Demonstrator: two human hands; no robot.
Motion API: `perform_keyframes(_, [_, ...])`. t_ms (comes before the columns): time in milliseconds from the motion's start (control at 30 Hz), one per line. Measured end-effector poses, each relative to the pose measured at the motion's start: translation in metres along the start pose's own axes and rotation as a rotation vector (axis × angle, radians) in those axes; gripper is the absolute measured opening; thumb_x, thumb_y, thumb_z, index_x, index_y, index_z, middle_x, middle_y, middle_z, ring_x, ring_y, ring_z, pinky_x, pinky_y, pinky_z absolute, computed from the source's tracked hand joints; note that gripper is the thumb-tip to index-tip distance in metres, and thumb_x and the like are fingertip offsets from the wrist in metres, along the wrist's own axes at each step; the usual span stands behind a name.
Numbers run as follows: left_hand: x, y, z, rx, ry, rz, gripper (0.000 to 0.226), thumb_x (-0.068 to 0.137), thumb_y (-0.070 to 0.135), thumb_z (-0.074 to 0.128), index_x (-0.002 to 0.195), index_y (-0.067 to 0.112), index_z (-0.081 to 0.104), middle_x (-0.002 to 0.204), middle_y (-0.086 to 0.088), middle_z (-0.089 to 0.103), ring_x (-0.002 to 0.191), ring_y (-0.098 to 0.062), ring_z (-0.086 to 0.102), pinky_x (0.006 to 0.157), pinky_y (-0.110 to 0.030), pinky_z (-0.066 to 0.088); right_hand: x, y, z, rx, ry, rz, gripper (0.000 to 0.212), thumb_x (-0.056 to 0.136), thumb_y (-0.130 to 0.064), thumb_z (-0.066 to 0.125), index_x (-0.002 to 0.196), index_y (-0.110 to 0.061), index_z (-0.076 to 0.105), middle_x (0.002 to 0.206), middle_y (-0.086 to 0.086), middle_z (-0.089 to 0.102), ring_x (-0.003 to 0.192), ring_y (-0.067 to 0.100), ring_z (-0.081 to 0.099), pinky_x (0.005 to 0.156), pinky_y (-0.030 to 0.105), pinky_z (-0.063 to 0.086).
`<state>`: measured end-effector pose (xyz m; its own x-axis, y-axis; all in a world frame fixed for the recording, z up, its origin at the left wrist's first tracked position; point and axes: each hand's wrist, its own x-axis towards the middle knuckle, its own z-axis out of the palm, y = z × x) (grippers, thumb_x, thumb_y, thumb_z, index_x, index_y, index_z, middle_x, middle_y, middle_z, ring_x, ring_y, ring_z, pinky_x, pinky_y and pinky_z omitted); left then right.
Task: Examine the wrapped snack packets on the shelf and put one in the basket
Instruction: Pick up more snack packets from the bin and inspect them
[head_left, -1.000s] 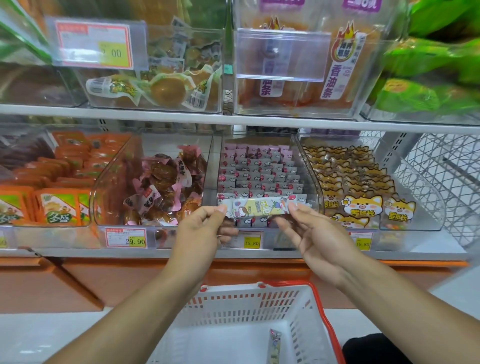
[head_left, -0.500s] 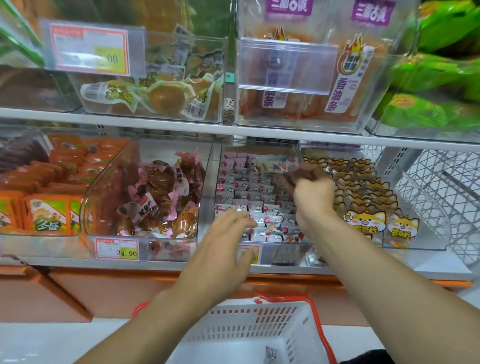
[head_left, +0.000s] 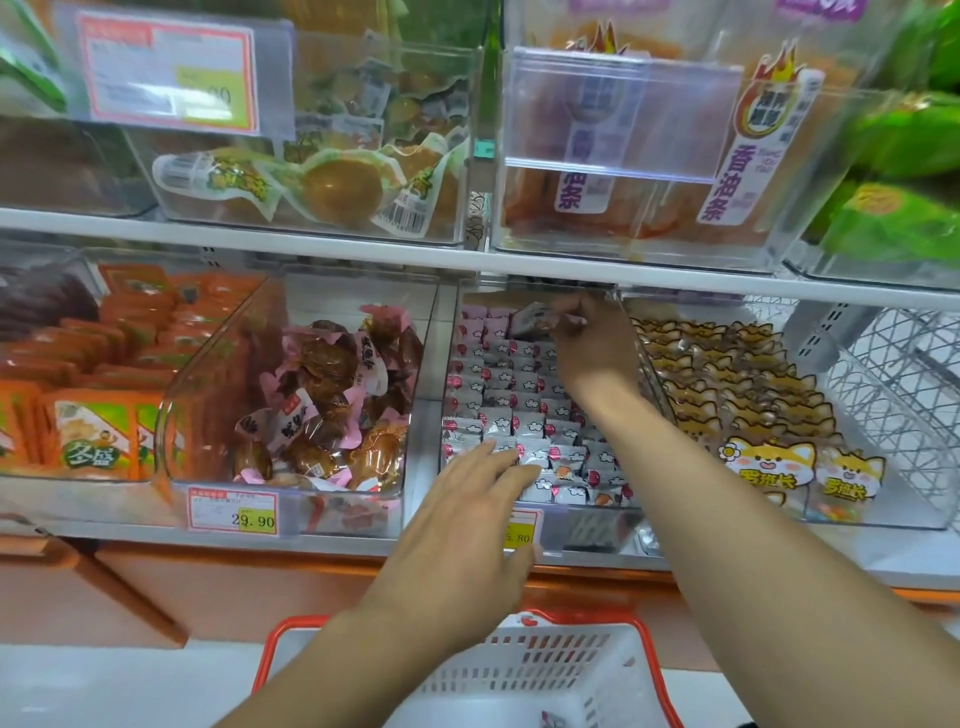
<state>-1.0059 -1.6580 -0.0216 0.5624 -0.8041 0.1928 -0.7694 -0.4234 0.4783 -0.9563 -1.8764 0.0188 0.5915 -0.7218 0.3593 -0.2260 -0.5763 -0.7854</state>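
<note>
Under the upper shelf, the clear bin of pink-and-white wrapped snack packets fills the middle of the lower tier; the white basket with its red rim waits directly below on the floor. Right hand, reaching to the bin's back rows, pinches one packet by its end in a closed grip. Left hand, fingers spread flat, rests at the front rows. Best practice, by judgement: keep the pinch on the sealed edge, lift clear of neighbours, then lower over the basket.
</note>
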Motion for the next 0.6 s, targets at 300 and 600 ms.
perform_keyframes(300, [-0.004,0.000,-0.003,0.013,0.008,0.020,0.072,0.098,0.041,0.061,0.157,0.039,0.020,0.163,0.020,0.019,0.152,-0.001,0.001,0.113,-0.016,-0.011,0.008,0.009,0.013,-0.184,-0.162,-0.130,0.033,0.103,-0.007,0.045,0.111,-0.026,0.070,0.105,-0.008,0.074,0.071,0.004,0.066,0.049,0.016,0.045])
perform_keyframes(600, [-0.005,0.003,-0.008,0.048,-0.005,0.044,0.070,0.100,0.040,0.057,0.158,0.037,0.018,0.166,0.016,0.012,0.153,-0.004,-0.008,0.112,-0.018,-0.017,0.022,0.007,0.026,-0.619,-0.412,-0.261,0.026,0.091,0.003,0.055,0.108,-0.006,0.072,0.115,0.017,0.068,0.111,0.033,0.063,0.099,0.047,0.053])
